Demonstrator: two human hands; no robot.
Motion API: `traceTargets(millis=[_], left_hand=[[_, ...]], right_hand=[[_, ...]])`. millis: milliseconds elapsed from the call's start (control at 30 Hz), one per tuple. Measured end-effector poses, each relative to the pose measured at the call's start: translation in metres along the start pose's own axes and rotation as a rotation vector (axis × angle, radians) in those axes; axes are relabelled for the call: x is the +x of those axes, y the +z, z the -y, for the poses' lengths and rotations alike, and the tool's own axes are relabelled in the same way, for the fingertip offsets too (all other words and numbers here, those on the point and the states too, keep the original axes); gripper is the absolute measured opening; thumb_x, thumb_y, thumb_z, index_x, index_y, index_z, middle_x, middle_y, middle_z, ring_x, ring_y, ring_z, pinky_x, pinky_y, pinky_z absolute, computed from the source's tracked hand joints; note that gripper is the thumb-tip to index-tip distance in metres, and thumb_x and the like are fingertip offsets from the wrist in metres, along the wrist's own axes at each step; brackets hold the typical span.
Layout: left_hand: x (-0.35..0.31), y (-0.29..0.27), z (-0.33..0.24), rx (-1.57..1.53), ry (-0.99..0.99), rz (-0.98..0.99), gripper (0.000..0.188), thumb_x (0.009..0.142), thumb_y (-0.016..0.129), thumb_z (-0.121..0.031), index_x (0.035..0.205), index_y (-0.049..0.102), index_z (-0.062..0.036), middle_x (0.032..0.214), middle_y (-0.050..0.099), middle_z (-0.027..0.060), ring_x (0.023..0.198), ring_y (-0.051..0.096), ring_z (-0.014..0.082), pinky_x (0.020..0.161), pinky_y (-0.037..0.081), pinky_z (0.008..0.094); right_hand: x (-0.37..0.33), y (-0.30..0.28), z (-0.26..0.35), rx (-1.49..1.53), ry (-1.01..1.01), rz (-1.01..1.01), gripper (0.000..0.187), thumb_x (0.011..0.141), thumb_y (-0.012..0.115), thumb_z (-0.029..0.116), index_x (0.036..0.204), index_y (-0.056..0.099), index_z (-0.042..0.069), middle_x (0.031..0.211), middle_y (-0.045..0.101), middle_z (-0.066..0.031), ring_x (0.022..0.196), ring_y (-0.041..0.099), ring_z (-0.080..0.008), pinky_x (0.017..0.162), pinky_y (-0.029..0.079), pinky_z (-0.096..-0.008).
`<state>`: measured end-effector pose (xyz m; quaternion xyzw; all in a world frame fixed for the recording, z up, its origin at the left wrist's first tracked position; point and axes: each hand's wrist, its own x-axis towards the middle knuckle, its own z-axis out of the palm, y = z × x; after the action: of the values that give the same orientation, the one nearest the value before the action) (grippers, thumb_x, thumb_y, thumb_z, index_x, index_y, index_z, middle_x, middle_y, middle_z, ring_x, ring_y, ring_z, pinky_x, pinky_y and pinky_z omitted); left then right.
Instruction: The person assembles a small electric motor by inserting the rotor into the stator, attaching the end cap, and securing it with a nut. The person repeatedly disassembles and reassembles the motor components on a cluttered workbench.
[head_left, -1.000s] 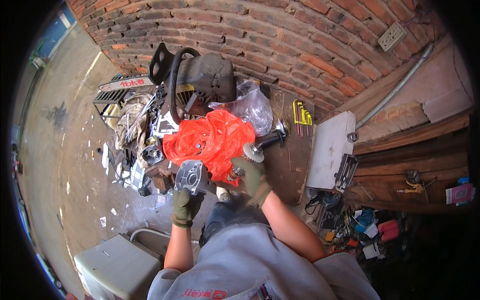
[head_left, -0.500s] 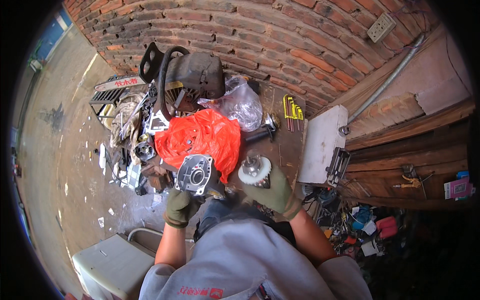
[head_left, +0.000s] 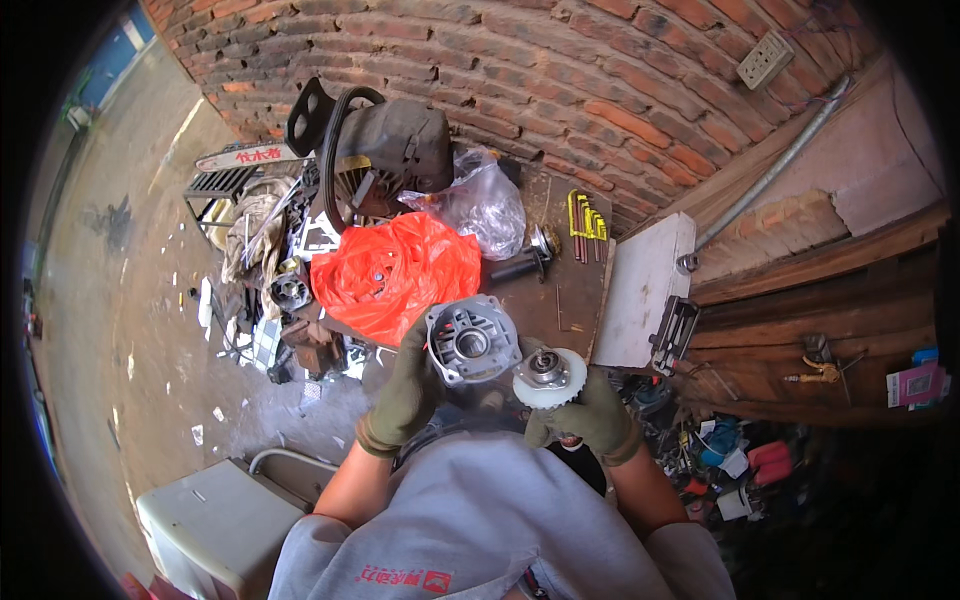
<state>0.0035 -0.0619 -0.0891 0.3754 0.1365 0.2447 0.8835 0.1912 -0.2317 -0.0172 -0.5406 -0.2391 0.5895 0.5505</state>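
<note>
My left hand (head_left: 405, 392), in a green glove, grips a grey metal housing (head_left: 472, 345) by its left side. The housing has a round bore in the middle and bolt lugs at its corners. In my gloved right hand (head_left: 590, 415) is a rotor (head_left: 549, 378) with a white toothed fan and a bearing on its shaft end, which points up. The two parts are close side by side, the rotor just right of and below the housing. My right fingers wrap beneath the fan, and most of the rotor's body is hidden.
On the workbench lie a red plastic bag (head_left: 395, 275), a clear plastic bag (head_left: 475, 205), a dark chainsaw (head_left: 395, 145) and a yellow hex key set (head_left: 588, 215). A white board (head_left: 645, 290) stands at the right. Scraps litter the left side; a white cabinet (head_left: 220, 525) is at lower left.
My left hand has brought the housing to the right and up, its open face turned toward me. The rotor has moved right and down, its shaft end tilted, beside the housing.
</note>
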Motion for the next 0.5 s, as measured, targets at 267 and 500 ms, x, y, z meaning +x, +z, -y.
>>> traceTargets(millis=[267,500], left_hand=[[0.005,-0.035,-0.001,0.495,-0.106,0.386,0.126,0.065,0.099,-0.026,0.161,0.021,-0.0028,0.154,0.046,0.0121,0.142,0.047,0.0253,0.120,0.036,0.0404],[-0.004,-0.011,-0.011,0.385,-0.020,0.254,0.131,0.050,0.106,-0.032,0.154,0.032,-0.0039,0.141,0.057,0.0146,0.128,0.058,0.0247,0.110,0.046,0.0442]], right_hand=[[-0.004,-0.009,0.008,-0.015,0.005,0.246,0.053,0.089,0.074,0.014,0.135,0.056,-0.002,0.094,0.069,-0.0054,0.078,0.067,-0.0114,0.068,0.053,-0.0283],[-0.013,-0.005,0.030,-0.412,0.017,0.184,0.062,0.081,0.083,0.016,0.136,0.057,0.000,0.108,0.071,-0.0083,0.093,0.069,-0.0155,0.080,0.056,-0.0336]])
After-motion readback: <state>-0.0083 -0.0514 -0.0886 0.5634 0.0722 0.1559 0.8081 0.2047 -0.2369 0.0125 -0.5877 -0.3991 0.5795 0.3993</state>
